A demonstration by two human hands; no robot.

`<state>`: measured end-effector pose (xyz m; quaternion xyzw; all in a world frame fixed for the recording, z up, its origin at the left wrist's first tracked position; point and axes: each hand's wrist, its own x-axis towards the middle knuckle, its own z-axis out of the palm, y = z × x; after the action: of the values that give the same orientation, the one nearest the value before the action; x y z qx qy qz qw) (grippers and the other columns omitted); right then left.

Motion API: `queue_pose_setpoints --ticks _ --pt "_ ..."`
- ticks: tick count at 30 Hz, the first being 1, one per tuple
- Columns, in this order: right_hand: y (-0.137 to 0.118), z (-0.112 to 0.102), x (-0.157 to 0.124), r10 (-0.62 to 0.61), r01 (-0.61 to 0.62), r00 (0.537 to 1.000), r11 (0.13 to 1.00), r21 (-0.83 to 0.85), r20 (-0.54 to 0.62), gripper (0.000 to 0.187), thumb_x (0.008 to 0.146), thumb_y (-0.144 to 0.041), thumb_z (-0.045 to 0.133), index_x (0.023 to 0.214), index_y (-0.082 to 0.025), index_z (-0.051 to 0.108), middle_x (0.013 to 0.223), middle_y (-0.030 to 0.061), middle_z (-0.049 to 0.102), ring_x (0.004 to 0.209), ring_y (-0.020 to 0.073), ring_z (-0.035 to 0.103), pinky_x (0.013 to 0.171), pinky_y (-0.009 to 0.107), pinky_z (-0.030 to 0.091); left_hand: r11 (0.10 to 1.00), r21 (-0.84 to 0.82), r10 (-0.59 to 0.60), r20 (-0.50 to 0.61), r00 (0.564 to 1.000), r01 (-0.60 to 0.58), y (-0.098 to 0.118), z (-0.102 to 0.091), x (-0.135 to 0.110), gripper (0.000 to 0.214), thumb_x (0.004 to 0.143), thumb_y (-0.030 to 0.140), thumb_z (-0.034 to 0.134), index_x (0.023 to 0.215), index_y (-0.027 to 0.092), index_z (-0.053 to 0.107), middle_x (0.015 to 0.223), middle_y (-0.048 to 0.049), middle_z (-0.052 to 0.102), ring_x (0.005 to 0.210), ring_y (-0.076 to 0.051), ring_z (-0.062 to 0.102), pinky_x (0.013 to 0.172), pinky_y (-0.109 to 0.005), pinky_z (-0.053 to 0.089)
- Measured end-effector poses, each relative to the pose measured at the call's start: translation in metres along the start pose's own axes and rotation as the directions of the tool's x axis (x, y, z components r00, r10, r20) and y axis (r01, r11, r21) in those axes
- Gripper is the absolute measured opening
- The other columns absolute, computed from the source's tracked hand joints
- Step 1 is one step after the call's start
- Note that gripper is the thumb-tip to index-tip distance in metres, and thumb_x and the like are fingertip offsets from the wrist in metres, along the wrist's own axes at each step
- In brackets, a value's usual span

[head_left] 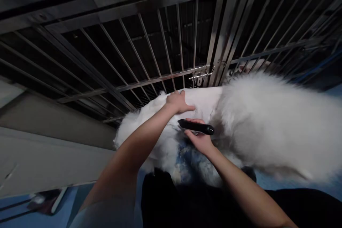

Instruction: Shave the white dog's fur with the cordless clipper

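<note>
A white fluffy dog (267,121) stands across the middle of the view, its long coat on the right and a shorter, smoother patch on its back (205,101). My left hand (178,102) lies flat on that smooth patch, fingers stretched out. Just below it my right hand (199,139) grips a black clipper (196,127) held sideways against the dog's flank. Loose white fur (139,124) bulges at the dog's left end. Which end is the head I cannot tell.
Steel cages with barred doors (171,42) fill the background right behind the dog; a latch (200,75) sits just above its back. A grey wall or counter (48,149) lies at left. Blue flooring (32,217) shows at bottom left, dark clothing (187,203) below.
</note>
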<state>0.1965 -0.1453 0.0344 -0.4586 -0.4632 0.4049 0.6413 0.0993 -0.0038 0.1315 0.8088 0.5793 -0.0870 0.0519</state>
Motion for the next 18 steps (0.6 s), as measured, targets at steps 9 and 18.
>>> queue_pose_setpoints --ticks 9,18 --pt "0.020 0.001 -0.007 -0.114 0.117 0.985 0.993 0.020 -0.131 0.038 0.074 -0.028 0.078 0.103 -0.027 0.054 0.115 0.0074 0.072 0.109 0.0255 0.071 0.103 0.050 0.053 0.998 -0.002 -0.057 -0.004 0.998 0.057 0.009 0.010 0.001 0.107 0.067 0.086 0.053 0.146 0.014 0.042 0.143 -0.0223 0.053 0.128 -0.039 0.052 0.101 -0.043 0.046" --pt "0.020 -0.019 -0.004 -0.076 0.083 0.991 0.995 0.060 -0.114 0.037 0.076 -0.028 0.077 0.104 -0.027 0.053 0.117 0.0067 0.072 0.113 0.0252 0.070 0.104 0.049 0.053 0.996 0.002 -0.093 -0.054 0.994 0.093 0.022 0.013 0.011 0.105 0.068 0.087 0.049 0.143 0.014 0.044 0.136 -0.0222 0.057 0.123 -0.038 0.057 0.097 -0.043 0.048"
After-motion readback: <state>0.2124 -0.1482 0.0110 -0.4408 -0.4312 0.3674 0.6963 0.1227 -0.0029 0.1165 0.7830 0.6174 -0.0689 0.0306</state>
